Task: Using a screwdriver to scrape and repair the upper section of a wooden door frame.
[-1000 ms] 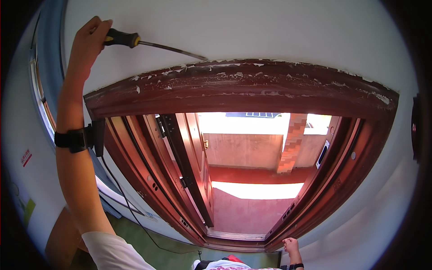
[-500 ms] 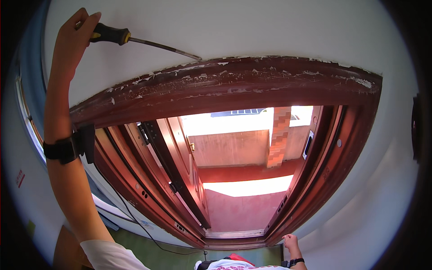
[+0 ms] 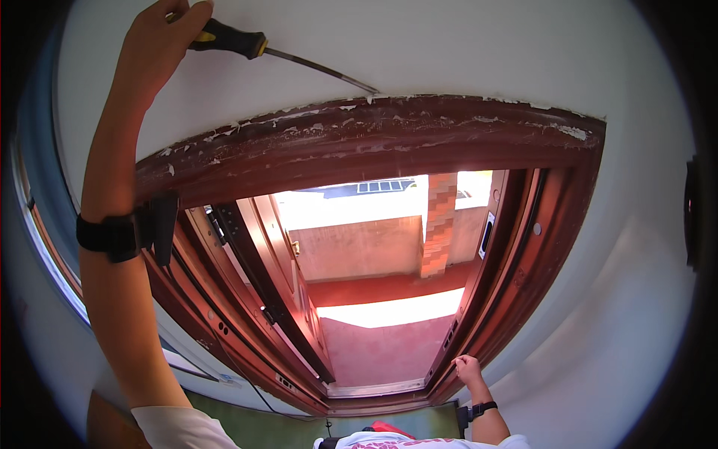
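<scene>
My left hand (image 3: 158, 37) is raised high and grips the black and yellow handle of a long screwdriver (image 3: 247, 46). Its thin metal shaft slants right and down, and the tip meets the top edge of the dark red wooden door frame (image 3: 374, 138), where paint is flaking against the white wall. A black band with a small box sits on my left wrist. My right hand (image 3: 469, 370) is low, fingers curled against the lower right jamb of the frame, with a black band on that wrist.
The door leaf (image 3: 269, 277) stands open inside the frame, showing an outdoor terrace with a brick pillar (image 3: 440, 224) and low wall. A thin black cable hangs down the left jamb. White wall (image 3: 479, 45) surrounds the frame.
The view has tilted, so the frame sits lower and further right. My left hand still holds the screwdriver, whose tip has slid right along the frame's top edge.
</scene>
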### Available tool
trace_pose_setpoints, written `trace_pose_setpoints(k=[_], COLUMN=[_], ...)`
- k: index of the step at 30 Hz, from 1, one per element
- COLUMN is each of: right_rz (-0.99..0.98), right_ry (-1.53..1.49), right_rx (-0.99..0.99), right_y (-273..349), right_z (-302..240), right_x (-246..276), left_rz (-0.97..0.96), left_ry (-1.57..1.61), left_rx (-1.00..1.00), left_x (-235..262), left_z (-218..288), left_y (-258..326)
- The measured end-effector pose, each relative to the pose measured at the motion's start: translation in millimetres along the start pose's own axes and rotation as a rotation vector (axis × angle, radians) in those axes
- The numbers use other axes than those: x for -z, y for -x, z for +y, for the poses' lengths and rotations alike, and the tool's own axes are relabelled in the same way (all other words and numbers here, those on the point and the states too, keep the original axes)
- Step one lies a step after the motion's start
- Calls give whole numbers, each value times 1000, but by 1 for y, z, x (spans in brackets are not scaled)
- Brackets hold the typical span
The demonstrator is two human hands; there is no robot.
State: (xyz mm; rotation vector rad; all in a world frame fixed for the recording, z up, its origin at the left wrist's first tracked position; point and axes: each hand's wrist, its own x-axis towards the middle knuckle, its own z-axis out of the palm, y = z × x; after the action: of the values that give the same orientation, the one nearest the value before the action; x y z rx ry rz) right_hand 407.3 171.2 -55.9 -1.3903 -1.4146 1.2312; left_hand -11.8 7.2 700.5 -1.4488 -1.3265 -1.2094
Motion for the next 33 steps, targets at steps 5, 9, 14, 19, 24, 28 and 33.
trace_pose_setpoints(k=[5, 9, 14, 19, 24, 28, 33], right_rz=[-20, 12, 67, 8, 39, 38, 78], right_ry=[-143, 89, 26, -62, -112, 3, -68], right_rx=[-159, 65, -61, -111, -150, -17, -112], right_y=[5, -4, 0, 8, 10, 2, 12], right_z=[-16, -12, -1, -18, -28, -30, -19], right_x=[1, 0, 15, 19, 35, 38, 54], left_rz=[73, 66, 115, 95, 91, 41, 62], left_ry=[7, -16, -23, 23, 96, -14, -7], left_rx=[95, 91, 22, 24, 97, 37, 26], left_x=[-3, -19, -5, -4, -24, -38, -26], left_z=[-11, 21, -10, 10, 10, 25, 11], left_y=[9, 12, -5, 0, 17, 8, -1])
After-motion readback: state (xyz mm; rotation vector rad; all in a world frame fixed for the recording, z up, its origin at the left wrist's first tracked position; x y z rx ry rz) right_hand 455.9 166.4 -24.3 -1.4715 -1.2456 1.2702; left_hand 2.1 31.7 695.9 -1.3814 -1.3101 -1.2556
